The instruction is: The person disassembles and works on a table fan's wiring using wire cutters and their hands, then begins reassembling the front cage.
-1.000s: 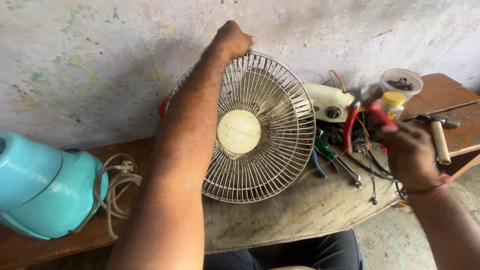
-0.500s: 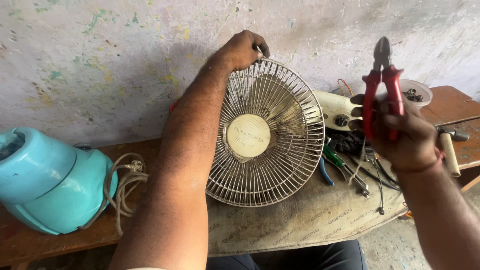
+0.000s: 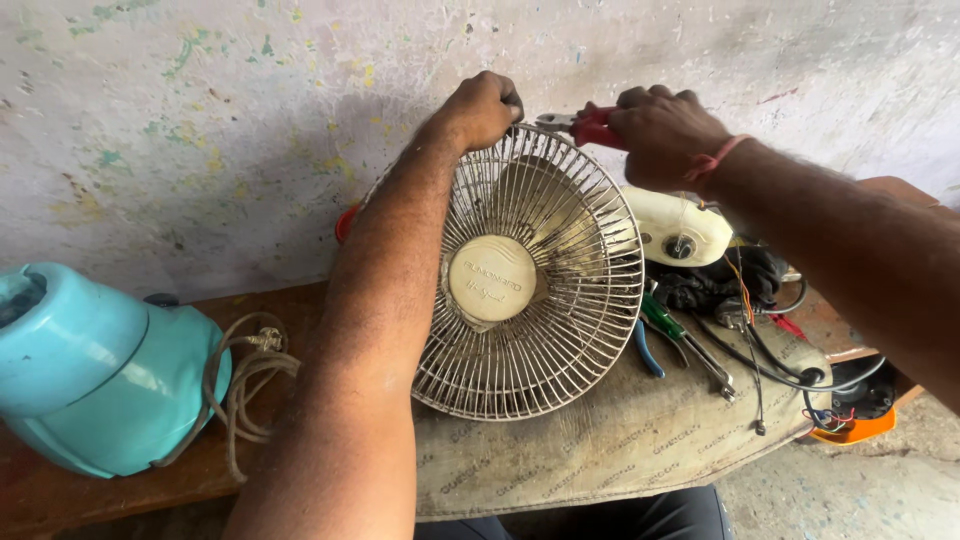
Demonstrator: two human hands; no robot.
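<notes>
Right hand (image 3: 662, 132) gripped pliers (image 3: 585, 128) at the grille's (image 3: 560, 300) twelve o'clock.
Jaws pointed toward nine o'clock, at the left hand (image 3: 482, 108) clenched on the rim.

1. A rough plastered wall (image 3: 200, 120) is filling the upper background, pale and flecked with green, yellow and red paint.
2. A worn wooden bench (image 3: 60, 495) is running along the wall's foot.
3. A beige printed cloth (image 3: 600, 450) is covering part of the bench.
4. A grey concrete floor (image 3: 880, 490) is showing at the lower right.
5. Soft daylight is falling evenly.
</notes>
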